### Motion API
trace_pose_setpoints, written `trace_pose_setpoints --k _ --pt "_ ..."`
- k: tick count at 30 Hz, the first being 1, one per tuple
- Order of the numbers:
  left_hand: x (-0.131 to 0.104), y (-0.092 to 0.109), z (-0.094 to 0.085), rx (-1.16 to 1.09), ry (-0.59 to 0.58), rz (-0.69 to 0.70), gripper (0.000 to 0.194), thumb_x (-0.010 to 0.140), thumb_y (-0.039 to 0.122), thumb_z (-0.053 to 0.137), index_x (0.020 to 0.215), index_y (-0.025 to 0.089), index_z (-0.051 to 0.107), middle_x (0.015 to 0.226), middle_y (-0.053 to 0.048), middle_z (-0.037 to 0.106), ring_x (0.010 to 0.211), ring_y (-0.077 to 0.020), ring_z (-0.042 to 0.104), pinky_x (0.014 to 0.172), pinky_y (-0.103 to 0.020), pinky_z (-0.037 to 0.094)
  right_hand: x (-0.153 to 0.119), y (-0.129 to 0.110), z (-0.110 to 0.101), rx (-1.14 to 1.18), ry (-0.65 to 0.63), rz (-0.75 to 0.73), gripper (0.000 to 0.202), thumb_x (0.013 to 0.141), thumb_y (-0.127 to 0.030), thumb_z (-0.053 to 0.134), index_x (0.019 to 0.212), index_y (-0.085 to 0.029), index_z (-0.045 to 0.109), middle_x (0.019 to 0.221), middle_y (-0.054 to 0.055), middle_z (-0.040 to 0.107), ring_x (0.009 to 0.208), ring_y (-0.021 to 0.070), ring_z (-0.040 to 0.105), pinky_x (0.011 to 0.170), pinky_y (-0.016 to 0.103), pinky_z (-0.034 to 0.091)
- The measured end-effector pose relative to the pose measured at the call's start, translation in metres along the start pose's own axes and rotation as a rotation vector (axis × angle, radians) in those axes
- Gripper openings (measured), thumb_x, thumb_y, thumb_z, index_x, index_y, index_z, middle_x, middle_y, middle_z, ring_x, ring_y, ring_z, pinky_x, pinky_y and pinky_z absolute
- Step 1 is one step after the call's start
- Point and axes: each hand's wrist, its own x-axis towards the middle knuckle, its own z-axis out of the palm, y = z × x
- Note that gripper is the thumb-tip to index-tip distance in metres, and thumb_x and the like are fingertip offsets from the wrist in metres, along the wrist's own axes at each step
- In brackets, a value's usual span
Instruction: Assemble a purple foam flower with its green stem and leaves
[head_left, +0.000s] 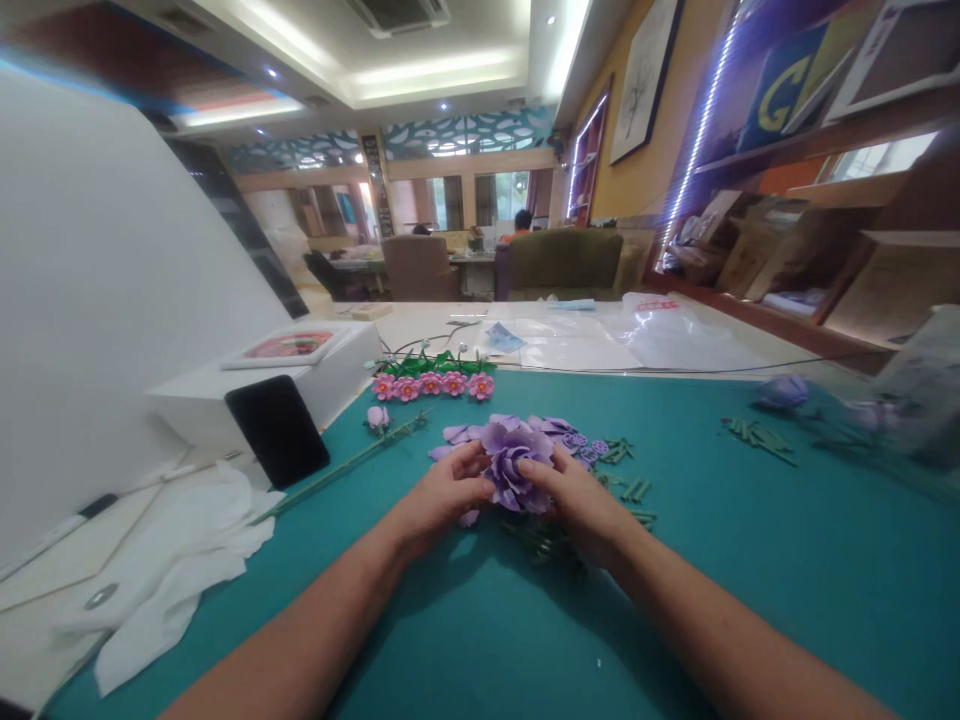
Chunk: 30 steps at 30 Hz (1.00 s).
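A large purple flower (516, 462) with ruffled petals is held above the green mat (495, 640), between both hands. My left hand (448, 492) has its fingers closed on the flower's left edge. My right hand (581, 497) grips its right side, with the thumb on the petals near the centre. Loose purple petals and small purple wheel-like parts (586, 446) lie behind and beside the flower. Short green pieces (636, 490) are just right of my right hand. Dark green parts below the flower are partly hidden by it and my right hand.
Pink flowers (430, 384) stand in a row at the mat's back edge. A long-stemmed purple bud (378, 418), a black phone (277, 430) and white tissue (180, 570) are left. More green pieces (757, 436) and purple flowers (781, 391) lie right. Plastic sheets (570, 345) lie behind the mat.
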Motion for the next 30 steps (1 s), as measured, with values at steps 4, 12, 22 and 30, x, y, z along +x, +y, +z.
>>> trace_pose_setpoints --k 4,12,22,30 --pt "-0.0001 0.0003 0.0 -0.009 -0.01 0.011 0.062 0.066 0.012 0.069 0.126 0.024 0.06 0.119 -0.007 0.064 0.093 -0.0174 0.061 0.079 -0.027 0.044 0.0001 -0.0001 -0.0012 0.011 -0.011 0.004 0.055 0.069 -0.049 0.072 0.116 -0.025 0.057 0.097 0.003 0.069 0.083 0.0209 0.063 0.064 0.029 0.044" --pt "-0.0006 0.0006 -0.0031 -0.004 0.012 -0.012 0.06 0.069 0.027 0.076 0.126 0.026 0.059 0.121 -0.008 0.062 0.095 -0.0178 0.061 0.08 -0.028 0.047 -0.0011 -0.001 0.0004 0.036 -0.027 -0.018 0.055 0.068 -0.05 0.073 0.115 -0.023 0.059 0.097 0.003 0.069 0.081 0.0201 0.063 0.063 0.029 0.045" --pt "-0.0002 0.0003 -0.0014 -0.147 0.067 -0.018 0.049 0.066 0.025 0.074 0.114 0.025 0.064 0.098 -0.004 0.068 0.083 -0.0154 0.062 0.077 -0.028 0.048 -0.0042 0.0005 0.0034 0.112 -0.002 -0.085 0.043 0.077 -0.06 0.063 0.101 -0.025 0.065 0.084 0.002 0.066 0.072 0.0175 0.058 0.059 0.028 0.049" --pt "0.0002 0.0045 -0.0032 -0.202 0.151 0.024 0.046 0.065 0.025 0.072 0.109 0.023 0.06 0.09 -0.003 0.067 0.079 -0.0171 0.064 0.07 -0.027 0.049 -0.0004 0.0002 0.0035 0.12 0.119 -0.068 0.036 0.081 -0.055 0.06 0.097 -0.023 0.065 0.091 0.003 0.06 0.068 0.0132 0.058 0.05 0.023 0.049"
